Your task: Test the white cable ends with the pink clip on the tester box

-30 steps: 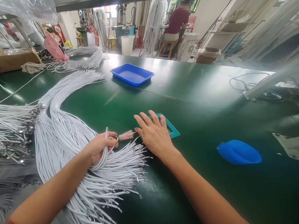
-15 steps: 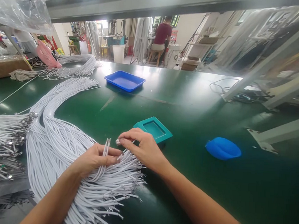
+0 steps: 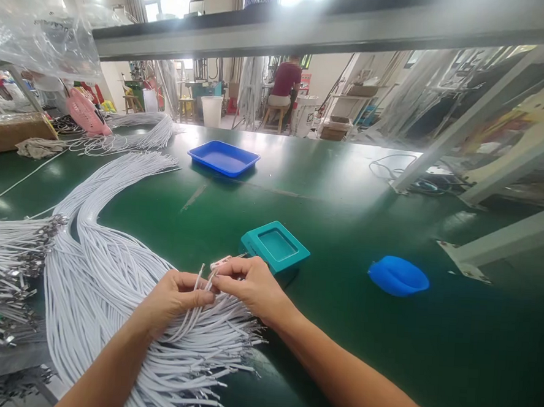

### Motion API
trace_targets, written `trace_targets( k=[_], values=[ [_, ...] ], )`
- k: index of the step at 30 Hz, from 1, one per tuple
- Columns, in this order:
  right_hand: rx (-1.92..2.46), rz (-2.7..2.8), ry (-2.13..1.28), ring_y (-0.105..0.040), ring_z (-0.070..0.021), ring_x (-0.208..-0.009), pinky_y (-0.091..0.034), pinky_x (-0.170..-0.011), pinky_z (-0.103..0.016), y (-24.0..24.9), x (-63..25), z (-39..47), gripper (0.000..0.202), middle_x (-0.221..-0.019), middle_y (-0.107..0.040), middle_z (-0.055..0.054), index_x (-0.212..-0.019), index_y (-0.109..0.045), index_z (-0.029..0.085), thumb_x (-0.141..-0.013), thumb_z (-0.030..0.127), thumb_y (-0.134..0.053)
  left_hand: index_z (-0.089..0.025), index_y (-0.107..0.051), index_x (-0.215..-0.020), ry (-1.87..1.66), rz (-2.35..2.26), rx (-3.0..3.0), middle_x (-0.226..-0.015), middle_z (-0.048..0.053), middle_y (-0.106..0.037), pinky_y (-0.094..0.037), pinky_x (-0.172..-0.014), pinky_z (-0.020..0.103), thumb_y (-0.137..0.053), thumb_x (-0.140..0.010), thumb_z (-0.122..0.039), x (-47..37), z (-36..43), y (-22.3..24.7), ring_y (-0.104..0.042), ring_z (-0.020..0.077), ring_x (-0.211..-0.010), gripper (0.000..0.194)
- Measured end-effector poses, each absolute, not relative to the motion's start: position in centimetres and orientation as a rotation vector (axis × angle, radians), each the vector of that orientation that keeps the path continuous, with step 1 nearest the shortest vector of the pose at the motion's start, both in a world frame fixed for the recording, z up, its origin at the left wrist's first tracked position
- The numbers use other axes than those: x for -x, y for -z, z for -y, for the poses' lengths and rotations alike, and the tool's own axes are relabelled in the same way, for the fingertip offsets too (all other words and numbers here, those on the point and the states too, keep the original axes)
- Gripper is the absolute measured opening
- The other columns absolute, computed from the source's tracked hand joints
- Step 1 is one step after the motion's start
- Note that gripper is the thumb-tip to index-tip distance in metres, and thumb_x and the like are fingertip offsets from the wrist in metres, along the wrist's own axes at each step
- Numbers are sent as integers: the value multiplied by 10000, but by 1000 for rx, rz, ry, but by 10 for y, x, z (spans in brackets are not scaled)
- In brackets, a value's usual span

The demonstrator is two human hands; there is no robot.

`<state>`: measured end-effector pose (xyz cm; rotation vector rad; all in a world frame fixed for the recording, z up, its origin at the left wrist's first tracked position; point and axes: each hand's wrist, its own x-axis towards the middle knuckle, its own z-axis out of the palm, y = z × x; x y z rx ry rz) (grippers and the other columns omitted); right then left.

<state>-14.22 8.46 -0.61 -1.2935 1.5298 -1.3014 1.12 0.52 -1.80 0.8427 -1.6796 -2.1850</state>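
My left hand (image 3: 174, 299) is closed on a few white cables (image 3: 197, 285), their cut ends pointing up between thumb and fingers. Close beside it, my right hand (image 3: 253, 285) pinches a small white connector (image 3: 221, 263) at the tip of one cable. The fingertips of both hands nearly meet, and the exact fit of cable and connector is hidden by my fingers. Below them spreads a thick bundle of white cables (image 3: 124, 280), its loose ends fanning out under my wrists. Just behind my right hand sits a teal device with a recessed square top (image 3: 276, 244).
A blue tray (image 3: 224, 157) stands farther back on the green table (image 3: 345, 214). A round blue object (image 3: 399, 276) lies at right near a metal frame leg (image 3: 504, 242). At left are cables with metal connectors (image 3: 14, 267) and a pink fan (image 3: 87, 112). A person (image 3: 286, 84) sits in the background.
My right hand has come in and down to meet the cables in my left hand, bringing the white connector to them. The camera view has tilted slightly upward.
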Motion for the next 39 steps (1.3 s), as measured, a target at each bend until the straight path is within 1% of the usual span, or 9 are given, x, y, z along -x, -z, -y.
trace_targets(
  k=[4,7,10,17,23,26,29,36,39],
  values=[
    [1198,-1577,1355,-573,-158,-698,-434,-647,-260,14,144,-82,122,-666,-654,-39,-626,-692,142,-642,249,-634,-119,-700,-647,1980,1643,-920,-575,21,-585,-379,-590,227,-705,-644,-272,-10,-5,21,-494,115,-583,153],
    [1119,-1542,1424,-571,-153,-670,-437,-625,-267,18,146,-80,166,-696,-657,-44,-655,-683,139,-597,294,-693,-136,-709,-708,1894,1618,-938,-595,12,-596,-375,-579,211,-728,-617,-247,-8,-7,23,-483,98,-573,145],
    [1045,-1428,1477,-554,-137,-647,-431,-618,-265,18,145,-79,198,-686,-643,-28,-655,-678,143,-562,310,-729,-151,-697,-708,1974,1487,-941,-585,-6,-593,-362,-534,193,-772,-546,-205,-6,-9,25,-466,76,-531,186],
    [730,-1026,1441,-530,-96,-629,-413,-665,-250,21,145,-75,195,-645,-604,-1,-664,-676,130,-548,269,-750,-94,-658,-656,2281,1236,-869,-529,-15,-500,-284,-456,150,-740,-604,-199,-4,-9,25,-358,30,-468,142],
    [1095,-1076,1409,-512,-99,-692,-414,-695,-262,9,156,-76,460,-769,-581,19,-986,-622,196,-546,184,-754,-93,-632,-607,2304,1200,-914,-470,-30,-429,-244,-425,157,-727,-619,-211,-4,-8,22,-327,32,-437,152],
    [1379,-1177,1385,-498,-99,-725,-411,-691,-243,2,159,-79,304,-786,-568,12,-890,-657,188,-595,167,-725,-94,-626,-610,2318,1268,-906,-454,-37,-403,-224,-423,163,-722,-624,-220,-5,-7,24,-313,35,-431,158],
    [1396,-1191,1371,-533,-110,-690,-423,-659,-248,5,156,-81,96,-729,-595,-2,-732,-686,167,-653,222,-686,-96,-616,-613,2313,1344,-870,-500,-21,-449,-231,-439,164,-718,-629,-208,-5,-7,25,-330,38,-456,152],
    [818,-1169,1570,-559,-116,-586,-443,-627,-262,18,139,-77,156,-579,-619,-1,-565,-668,153,-506,250,-774,-109,-585,-639,2350,1293,-818,-508,-30,-434,-235,-450,160,-691,-674,-228,-4,-7,26,-322,43,-467,163],
    [779,-1129,1597,-557,-114,-596,-448,-636,-263,17,134,-77,163,-602,-622,-5,-582,-664,144,-540,273,-755,-114,-574,-642,2382,1229,-788,-516,-30,-434,-239,-450,155,-674,-692,-224,-3,-7,26,-319,43,-469,157]
  ],
)
